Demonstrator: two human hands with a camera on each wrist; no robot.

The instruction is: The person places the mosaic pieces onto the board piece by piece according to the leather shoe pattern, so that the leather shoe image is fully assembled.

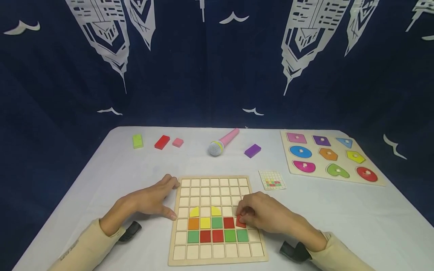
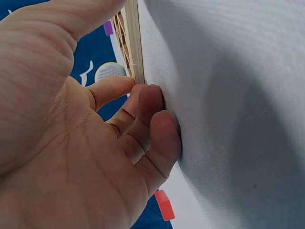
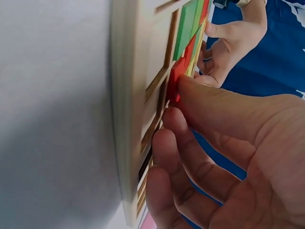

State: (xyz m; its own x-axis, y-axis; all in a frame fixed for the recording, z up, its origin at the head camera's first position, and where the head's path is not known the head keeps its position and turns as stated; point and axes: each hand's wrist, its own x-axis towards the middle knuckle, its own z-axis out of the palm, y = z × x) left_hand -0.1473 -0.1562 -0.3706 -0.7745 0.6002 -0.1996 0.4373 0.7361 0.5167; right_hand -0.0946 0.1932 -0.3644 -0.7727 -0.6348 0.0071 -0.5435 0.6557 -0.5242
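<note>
Risk sits with the red tile [image 1: 240,221] pinched tilted over its grid slot by the right hand [image 1: 268,215]: it may jam unless the spread left hand [image 1: 149,199] steadies the board [image 1: 217,256].

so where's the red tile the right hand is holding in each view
Head: red tile lower centre, under the right hand, tilted at the grid board's right side.
Left wrist: not in view.
Right wrist: upper centre, at the fingertips, against the board.
Shared landmark: the wooden grid board.
</note>
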